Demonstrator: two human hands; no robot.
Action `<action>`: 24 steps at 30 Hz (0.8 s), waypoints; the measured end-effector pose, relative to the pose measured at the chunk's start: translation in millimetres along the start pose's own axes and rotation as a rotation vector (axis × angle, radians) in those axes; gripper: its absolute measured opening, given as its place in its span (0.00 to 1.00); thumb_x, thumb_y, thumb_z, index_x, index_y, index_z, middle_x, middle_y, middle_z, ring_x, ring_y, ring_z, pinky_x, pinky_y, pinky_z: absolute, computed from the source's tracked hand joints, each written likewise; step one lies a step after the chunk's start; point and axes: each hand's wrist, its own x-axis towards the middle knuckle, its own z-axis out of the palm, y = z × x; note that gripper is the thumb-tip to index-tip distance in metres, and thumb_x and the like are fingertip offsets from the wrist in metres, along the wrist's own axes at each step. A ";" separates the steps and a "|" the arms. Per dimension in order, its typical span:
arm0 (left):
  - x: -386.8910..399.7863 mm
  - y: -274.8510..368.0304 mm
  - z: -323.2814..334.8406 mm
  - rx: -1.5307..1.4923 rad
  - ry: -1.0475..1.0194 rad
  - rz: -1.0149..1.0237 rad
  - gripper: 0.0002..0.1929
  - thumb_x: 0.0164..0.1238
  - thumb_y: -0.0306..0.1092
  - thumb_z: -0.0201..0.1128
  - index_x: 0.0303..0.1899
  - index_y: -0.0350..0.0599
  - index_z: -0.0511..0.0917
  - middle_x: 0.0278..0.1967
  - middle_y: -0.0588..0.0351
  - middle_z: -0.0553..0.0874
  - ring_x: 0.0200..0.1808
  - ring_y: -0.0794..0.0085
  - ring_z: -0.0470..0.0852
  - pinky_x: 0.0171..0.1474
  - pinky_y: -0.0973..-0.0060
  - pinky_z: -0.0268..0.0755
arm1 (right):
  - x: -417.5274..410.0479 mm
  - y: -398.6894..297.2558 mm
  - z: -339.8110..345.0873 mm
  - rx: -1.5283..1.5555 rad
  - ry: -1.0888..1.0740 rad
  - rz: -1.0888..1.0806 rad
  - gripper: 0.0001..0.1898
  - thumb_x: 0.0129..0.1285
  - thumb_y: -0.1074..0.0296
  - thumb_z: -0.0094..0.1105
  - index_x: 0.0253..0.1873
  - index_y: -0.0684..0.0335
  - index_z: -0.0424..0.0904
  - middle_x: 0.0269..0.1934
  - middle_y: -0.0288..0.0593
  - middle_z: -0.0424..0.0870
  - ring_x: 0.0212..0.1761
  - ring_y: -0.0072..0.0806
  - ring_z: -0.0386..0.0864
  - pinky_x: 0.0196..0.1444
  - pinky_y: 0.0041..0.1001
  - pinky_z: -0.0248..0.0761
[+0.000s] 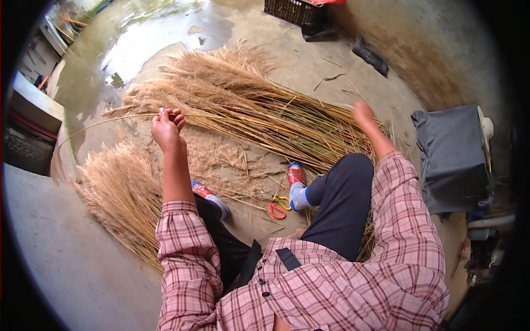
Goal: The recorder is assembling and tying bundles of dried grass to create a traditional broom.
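My left hand is raised with its fingers pinched on one long plumed grass stalk. That stalk bends down to the left, where its pale plume hangs; its other end runs right over a large heap of plumed stalks. My right hand is blurred, curled over the cut-end side of the heap; whether it grips anything is not clear. A second pile of plumes lies by my left arm. Between my feet are scissors with red and yellow handles, their blades hard to make out.
Loose fluff and stalk bits litter the concrete floor. A wet patch shines at the upper left. A black crate stands at the back, a dark cloth-covered box on the right. A concrete ledge borders the left.
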 end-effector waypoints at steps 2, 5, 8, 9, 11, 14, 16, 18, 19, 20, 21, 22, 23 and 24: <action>-1.5 0.8 1.1 0.011 -0.001 0.005 0.12 0.76 0.38 0.49 0.35 0.42 0.71 0.28 0.53 0.83 0.21 0.76 0.78 0.22 0.82 0.72 | -42.8 77.2 -5.9 -0.116 -0.122 0.183 0.11 0.60 0.70 0.52 0.40 0.66 0.83 0.42 0.59 0.83 0.44 0.50 0.82 0.44 0.44 0.75; -4.3 0.9 5.5 0.002 -0.045 -0.047 0.11 0.76 0.37 0.50 0.35 0.42 0.71 0.29 0.52 0.84 0.23 0.75 0.80 0.23 0.83 0.72 | -118.2 155.8 -36.6 -0.268 -0.546 0.599 0.17 0.61 0.68 0.55 0.55 0.61 0.80 0.58 0.52 0.77 0.61 0.46 0.74 0.58 0.48 0.69; -7.6 -2.5 11.3 0.032 -0.100 -0.078 0.10 0.75 0.37 0.52 0.35 0.43 0.72 0.30 0.52 0.85 0.25 0.75 0.82 0.23 0.83 0.73 | -142.9 169.5 -64.6 -0.496 -0.926 0.629 0.21 0.63 0.63 0.53 0.59 0.64 0.75 0.62 0.53 0.72 0.64 0.48 0.70 0.58 0.45 0.69; -8.8 -4.6 13.4 0.044 -0.122 -0.089 0.10 0.75 0.37 0.52 0.35 0.43 0.72 0.30 0.53 0.85 0.25 0.75 0.82 0.23 0.83 0.73 | -140.1 158.6 -67.8 -0.477 -0.854 0.656 0.21 0.63 0.63 0.54 0.59 0.64 0.76 0.62 0.53 0.72 0.64 0.48 0.70 0.58 0.45 0.69; -12.0 -10.6 18.6 0.065 -0.135 -0.109 0.10 0.74 0.36 0.54 0.35 0.42 0.74 0.30 0.55 0.84 0.26 0.78 0.81 0.23 0.84 0.72 | -117.4 123.3 -78.1 -0.315 -0.702 0.649 0.19 0.63 0.69 0.54 0.59 0.65 0.76 0.61 0.54 0.74 0.64 0.49 0.71 0.59 0.52 0.67; -19.2 -23.6 26.8 0.113 -0.155 -0.116 0.09 0.72 0.36 0.56 0.34 0.42 0.77 0.28 0.57 0.83 0.26 0.79 0.79 0.23 0.84 0.70 | -63.7 11.3 -80.9 0.098 -0.276 0.036 0.18 0.60 0.59 0.58 0.49 0.66 0.80 0.43 0.58 0.83 0.45 0.46 0.82 0.47 0.39 0.74; -24.6 -33.0 31.1 0.107 -0.237 -0.191 0.08 0.70 0.36 0.59 0.34 0.42 0.78 0.27 0.58 0.82 0.24 0.80 0.77 0.22 0.84 0.66 | -45.4 -85.4 -91.8 0.726 -0.321 -0.139 0.18 0.61 0.58 0.60 0.49 0.66 0.80 0.42 0.55 0.84 0.43 0.44 0.82 0.45 0.35 0.74; -29.3 -39.5 32.8 0.148 -0.356 -0.226 0.10 0.68 0.41 0.61 0.38 0.46 0.80 0.30 0.62 0.84 0.27 0.83 0.79 0.26 0.84 0.65 | -46.7 -178.4 -111.7 0.650 -0.087 -0.612 0.20 0.60 0.57 0.62 0.53 0.63 0.78 0.45 0.54 0.83 0.47 0.43 0.81 0.49 0.34 0.73; -32.3 -42.1 34.3 0.160 -0.354 -0.225 0.10 0.68 0.42 0.61 0.38 0.45 0.81 0.29 0.62 0.83 0.27 0.83 0.79 0.26 0.84 0.65 | -54.7 -215.5 -121.8 0.669 -0.016 -0.798 0.23 0.60 0.56 0.63 0.56 0.62 0.76 0.47 0.53 0.83 0.48 0.43 0.81 0.50 0.35 0.73; -33.7 -43.1 34.4 0.152 -0.369 -0.254 0.10 0.68 0.42 0.61 0.38 0.46 0.81 0.29 0.62 0.83 0.26 0.83 0.78 0.26 0.83 0.65 | -65.1 -246.5 -128.4 0.605 -0.034 -0.812 0.25 0.59 0.55 0.63 0.58 0.61 0.73 0.48 0.53 0.82 0.49 0.44 0.80 0.51 0.36 0.73; -36.0 -43.4 34.5 0.128 -0.380 -0.279 0.10 0.69 0.42 0.61 0.37 0.46 0.82 0.30 0.63 0.84 0.26 0.82 0.78 0.26 0.83 0.65 | -74.0 -270.1 -132.4 0.610 0.056 -0.935 0.27 0.59 0.55 0.64 0.60 0.60 0.71 0.49 0.53 0.81 0.50 0.45 0.80 0.51 0.37 0.73; -36.6 -42.6 34.1 0.117 -0.374 -0.300 0.09 0.69 0.41 0.61 0.38 0.47 0.82 0.30 0.63 0.84 0.26 0.82 0.77 0.27 0.83 0.65 | -78.9 -290.6 -131.8 0.568 -0.001 -0.924 0.27 0.59 0.55 0.63 0.60 0.61 0.70 0.46 0.54 0.82 0.48 0.47 0.80 0.49 0.39 0.74; -36.6 -40.3 33.5 0.109 -0.351 -0.334 0.08 0.69 0.40 0.61 0.38 0.48 0.82 0.30 0.63 0.84 0.27 0.83 0.78 0.27 0.84 0.66 | -81.6 -299.9 -130.2 0.555 -0.125 -0.862 0.19 0.61 0.59 0.60 0.53 0.63 0.74 0.41 0.55 0.82 0.41 0.49 0.81 0.43 0.41 0.74; -35.3 -37.0 31.1 0.078 -0.350 -0.347 0.07 0.69 0.38 0.61 0.38 0.47 0.82 0.31 0.62 0.84 0.27 0.83 0.78 0.27 0.84 0.66 | -82.5 -308.1 -123.0 0.510 -0.146 -0.832 0.15 0.61 0.61 0.58 0.49 0.63 0.75 0.37 0.56 0.82 0.38 0.50 0.81 0.40 0.42 0.73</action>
